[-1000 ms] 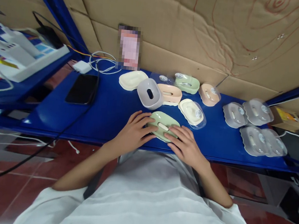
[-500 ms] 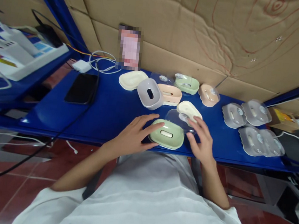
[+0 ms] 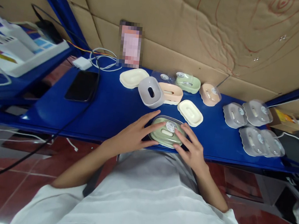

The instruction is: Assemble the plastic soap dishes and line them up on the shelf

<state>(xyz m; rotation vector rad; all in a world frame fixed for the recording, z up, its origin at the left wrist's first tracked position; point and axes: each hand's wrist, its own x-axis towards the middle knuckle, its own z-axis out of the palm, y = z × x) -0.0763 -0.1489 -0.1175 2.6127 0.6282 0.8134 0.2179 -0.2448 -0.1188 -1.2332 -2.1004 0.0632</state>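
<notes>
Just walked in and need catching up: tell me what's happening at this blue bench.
A person has both hands on a green soap dish at the bench's near edge. The left hand steadies its side; the right hand sets a clear lid on top. More dishes, cream, pink and clear-lidded, lie behind.

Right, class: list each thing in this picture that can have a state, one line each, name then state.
Green plastic soap dish: clear lid on, held between both hands.
Left hand: fingers spread against the dish.
Right hand: fingers on the lid edge.
Cream oval soap dish: uncovered.
Grey plastic tray: upside down.
Black phone: screen dark.
</notes>
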